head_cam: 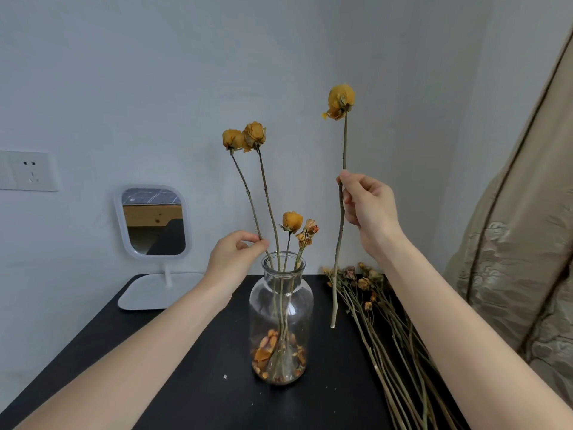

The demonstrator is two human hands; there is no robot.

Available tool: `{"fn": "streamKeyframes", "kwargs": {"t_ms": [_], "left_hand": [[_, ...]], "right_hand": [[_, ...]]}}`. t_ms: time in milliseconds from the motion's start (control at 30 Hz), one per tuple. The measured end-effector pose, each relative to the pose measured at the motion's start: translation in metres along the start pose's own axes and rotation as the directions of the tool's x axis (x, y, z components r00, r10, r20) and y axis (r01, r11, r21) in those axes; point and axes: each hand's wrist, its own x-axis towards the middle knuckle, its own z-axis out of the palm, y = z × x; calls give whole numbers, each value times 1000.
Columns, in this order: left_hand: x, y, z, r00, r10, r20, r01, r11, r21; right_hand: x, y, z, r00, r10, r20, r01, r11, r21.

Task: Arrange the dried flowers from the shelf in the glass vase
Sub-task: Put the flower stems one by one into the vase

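The glass vase stands upright near the middle of the black tabletop, with loose orange petals lying at its bottom. Four dried stems stand in it: two tall yellow roses leaning left, a short yellow rose, and a small faded spray at the right of the mouth.

The left forearm reaches in from the lower left, and the left hand is raised just beside the vase's mouth. Its thumb and forefinger pinch the stem of the leftmost tall rose just above the rim, with the other fingers curled loosely behind.

The right forearm comes up from the lower right, wrist lifted well above the vase. The right hand holds a single long-stemmed rose almost upright, fingers and thumb closed round the stem about halfway along. The bloom is higher than all the others. The cut end hangs to the right of the vase, and I cannot tell whether it touches the tabletop.

A bundle of dried flowers lies along the tabletop's right edge, heads toward the back. A white stand mirror sits at the back left corner, below a wall socket. Beige fabric hangs at the right.
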Motion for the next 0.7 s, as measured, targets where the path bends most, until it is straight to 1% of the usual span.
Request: {"fn": "streamKeyframes", "kwargs": {"t_ms": [67,100,133,200,233,267,333,400,500,600,700], "left_hand": [[-2,-5,-3,994,-15,106,20,999,-44],[-3,-9,-6,979,-22,202,40,995,-86],[-3,-13,-9,948,-23,318,62,991,-115],[-4,-20,-13,845,-17,535,87,991,-106],[-3,-24,-13,803,-22,596,79,994,-70],[-3,-27,-11,785,-30,619,60,998,-27],[0,-33,-6,799,-44,600,32,999,30],[2,-37,-2,830,-41,556,15,999,52],[4,-39,5,859,-39,510,-6,996,87],[1,-37,14,898,-22,439,-30,993,111],[-2,-37,22,929,17,370,-57,993,99]], "right_hand": [[0,-2,0,1000,-8,5,8,1000,17],[0,-3,-1,1000,-14,7,14,1000,22],[1,-4,-1,1000,-20,8,19,999,29],[2,-7,-2,1000,-30,2,30,998,53],[3,-8,-2,999,-34,-6,35,997,68],[4,-10,-2,999,-39,-16,41,996,82],[6,-13,-2,998,-51,-33,54,993,102],[8,-15,-1,997,-70,-43,75,991,113],[11,-17,-1,993,-93,-67,100,989,106],[13,-19,-1,990,-103,-94,114,987,117],[15,-21,-2,987,-115,-111,129,983,129]]}}
